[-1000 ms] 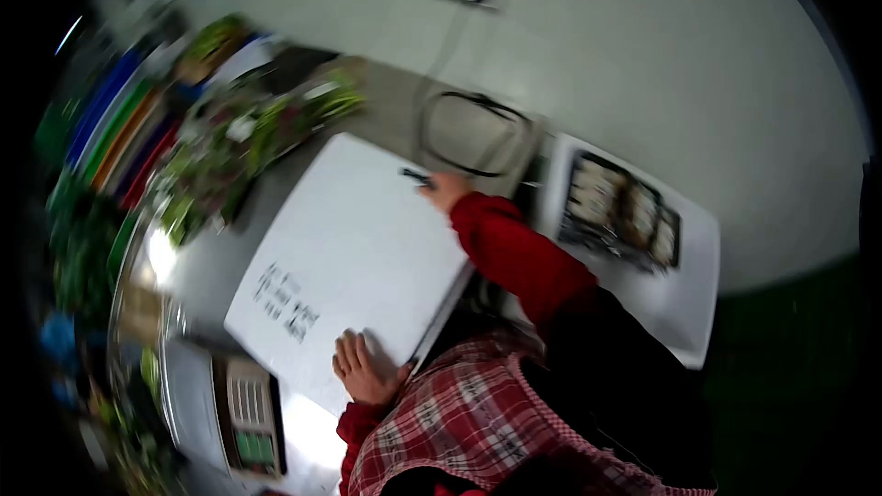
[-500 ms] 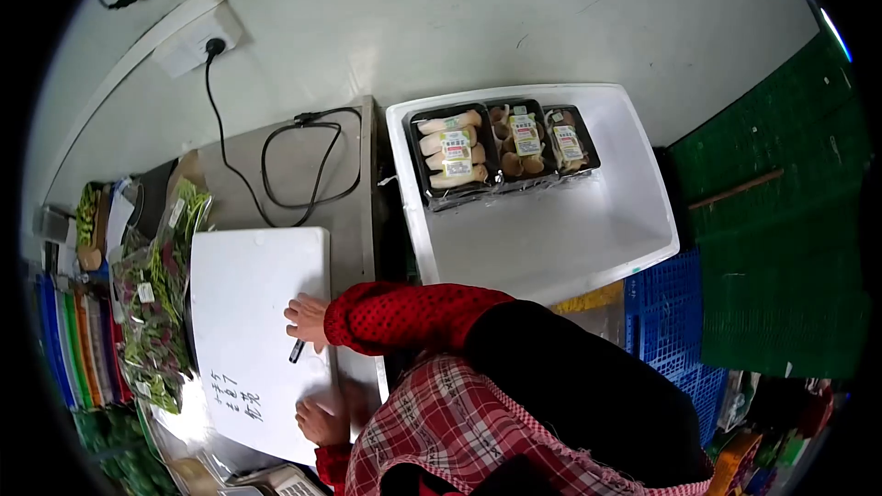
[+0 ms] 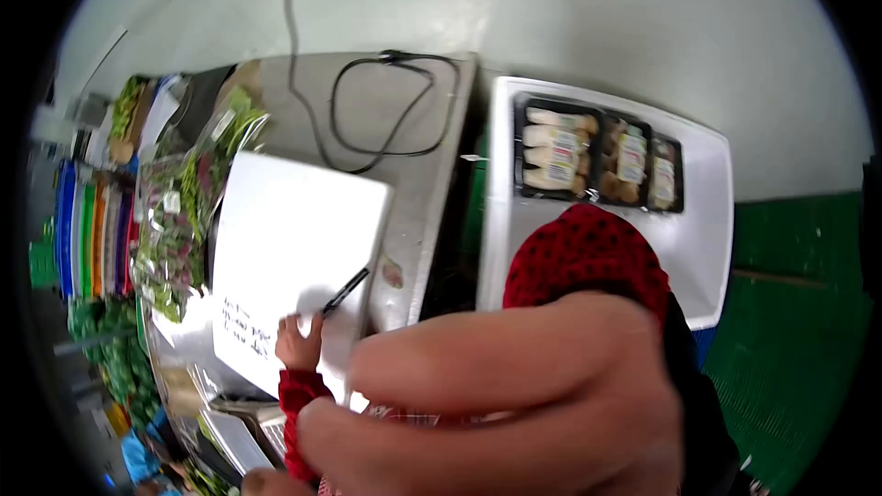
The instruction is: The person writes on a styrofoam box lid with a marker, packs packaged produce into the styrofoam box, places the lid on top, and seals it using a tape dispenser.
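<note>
While the white rectangular foam board (image 3: 294,230) with black handwriting is supported by the grey metal desk (image 3: 412,239), a slim black marker pen (image 3: 346,293) is met at one end by the left hand (image 3: 299,344); whether it is grasped cannot be told. Near the camera, the right hand (image 3: 514,395) is seen curled, its contents hidden.

The foam lid (image 3: 299,220) is showing plain white under black handwriting (image 3: 243,331), and the marker (image 3: 345,292) above its surface is showing black. Left of the lid, the bagged leafy vegetables (image 3: 184,220) are mixing green with purple, and farther left a row of boards (image 3: 92,230) is running through blue, white, green and orange. Right of the lid, a red sleeve (image 3: 588,262) is carrying black dots, and black trays (image 3: 602,154) are framing cream and brown mushrooms (image 3: 549,161) inside a white foam box (image 3: 707,248).
</note>
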A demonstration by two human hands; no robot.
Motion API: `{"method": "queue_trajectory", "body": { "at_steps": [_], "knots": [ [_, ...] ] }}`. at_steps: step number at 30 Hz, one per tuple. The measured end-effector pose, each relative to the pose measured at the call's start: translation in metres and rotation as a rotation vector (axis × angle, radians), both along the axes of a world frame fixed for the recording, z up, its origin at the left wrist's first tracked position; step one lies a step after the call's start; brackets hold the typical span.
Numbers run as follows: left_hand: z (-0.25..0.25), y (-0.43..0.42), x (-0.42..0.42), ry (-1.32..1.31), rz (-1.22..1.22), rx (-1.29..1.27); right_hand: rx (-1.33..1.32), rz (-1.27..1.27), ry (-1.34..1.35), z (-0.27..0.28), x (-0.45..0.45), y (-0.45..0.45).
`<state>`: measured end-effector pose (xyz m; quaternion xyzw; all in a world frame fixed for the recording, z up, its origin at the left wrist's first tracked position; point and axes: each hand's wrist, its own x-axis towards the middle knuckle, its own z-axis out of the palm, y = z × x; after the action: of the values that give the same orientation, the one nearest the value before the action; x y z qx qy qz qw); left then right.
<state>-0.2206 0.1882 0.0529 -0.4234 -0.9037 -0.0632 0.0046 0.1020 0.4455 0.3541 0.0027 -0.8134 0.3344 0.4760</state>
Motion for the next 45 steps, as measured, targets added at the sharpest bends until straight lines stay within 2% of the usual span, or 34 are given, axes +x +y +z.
{"method": "queue_trajectory", "body": {
  "at_steps": [2, 4, 6, 7, 9, 11, 12, 14, 16, 18, 20, 21, 23, 25, 27, 28, 30, 32, 33, 34, 35, 36, 38, 39, 40, 41, 43, 45],
  "knots": [
    [-0.008, 0.023, -0.031, -0.002, -0.055, 0.131, -0.051, 0.026, -0.282, 0.008, -0.007, 0.006],
    [-0.007, 0.044, -0.074, 0.051, 0.023, 0.238, -0.052, -0.031, -0.113, -0.008, -0.051, 0.001],
    [-0.008, 0.066, -0.127, 0.157, 0.085, 0.237, -0.017, -0.049, 0.078, -0.049, -0.104, 0.017],
    [-0.008, 0.075, -0.155, 0.153, 0.166, 0.212, 0.069, 0.008, -0.018, -0.064, -0.132, 0.039],
    [-0.018, 0.081, -0.209, 0.173, 0.308, 0.116, -0.231, 0.083, -0.253, -0.118, -0.218, 0.055],
    [-0.038, 0.074, -0.243, 0.127, 0.424, 0.019, -0.395, 0.089, -0.506, -0.194, -0.28, 0.066],
    [-0.044, 0.073, -0.245, -0.041, 0.494, -0.011, -0.375, 0.1, -0.507, -0.221, -0.307, 0.073],
    [-0.037, 0.066, -0.236, -0.032, 0.401, -0.01, -0.635, 0.216, -0.592, -0.266, -0.364, 0.09],
    [-0.043, 0.057, -0.218, -0.095, 0.337, 0.032, -0.556, -0.044, -0.682, -0.303, -0.425, 0.129],
    [-0.053, 0.045, -0.2, -0.084, 0.281, 0.142, -0.348, -0.382, -0.558, -0.349, -0.49, 0.172],
    [-0.056, 0.042, -0.197, -0.045, 0.244, 0.256, -0.934, -0.278, -0.558, -0.347, -0.532, 0.19],
    [-0.056, 0.044, -0.198, -0.045, 0.248, 0.268, -0.921, -0.277, -0.557, -0.343, -0.548, 0.191],
    [-0.055, 0.045, -0.195, -0.044, 0.258, 0.286, -1.389, -0.154, -0.51, -0.34, -0.574, 0.187],
    [-0.054, 0.045, -0.197, -0.085, 0.274, 0.277, -1.448, -0.081, -0.576, -0.348, -0.591, 0.197],
    [-0.054, 0.045, -0.198, -0.041, 0.216, 0.454, -1.372, 0.02, -0.579, -0.308, -0.582, 0.174],
    [-0.05, 0.048, -0.193, -0.042, 0.209, 0.449, -1.31, 0.063, -0.472, -0.289, -0.572, 0.162],
    [-0.038, 0.064, -0.176, -0.378, 0.331, 0.802, -1.087, 0.081, -0.386, -0.222, -0.529, 0.118],
    [-0.031, 0.095, -0.152, -0.992, 0.301, 1.083, -1.077, 0.232, -0.318, -0.164, -0.465, 0.076],
    [-0.025, 0.112, -0.135, -1.478, 0.344, 1.349, -0.945, 0.324, -0.275, -0.148, -0.428, 0.058],
    [-0.045, 0.116, -0.125, -1.655, -0.007, 1.504, -0.702, 0.26, -0.241, -0.135, -0.393, 0.046],
    [-0.038, 0.128, -0.117, -1.956, -0.03, 1.605, -0.67, 0.255, -0.286, -0.114, -0.348, 0.038],
    [0.024, 0.148, -0.1, -2.252, 0.017, 1.736, -0.491, 0.261, -0.222, -0.097, -0.313, 0.038],
    [0.062, 0.169, -0.065, -2.0, 0.128, 1.861, -0.347, 0.355, -0.148, -0.087, -0.239, 0.048],
    [0.071, 0.169, -0.052, -1.997, 0.178, 1.885, -0.336, 0.277, -0.137, -0.084, -0.201, 0.049],
    [0.067, 0.171, -0.047, -2.198, -0.033, 1.858, -0.328, 0.198, -0.129, -0.08, -0.163, 0.049],
    [0.064, 0.186, -0.038, -2.405, -0.228, 1.801, -0.443, 0.09, -0.28, -0.072, -0.12, 0.062],
    [0.113, 0.213, 0.012, -2.003, 0.132, 1.831, -0.691, 0.306, -0.283, -0.09, -0.049, 0.094],
    [0.144, 0.224, 0.04, -2.116, -0.135, 1.605, -0.634, 0.184, -0.398, -0.108, 0.033, 0.132]
  ]
}}
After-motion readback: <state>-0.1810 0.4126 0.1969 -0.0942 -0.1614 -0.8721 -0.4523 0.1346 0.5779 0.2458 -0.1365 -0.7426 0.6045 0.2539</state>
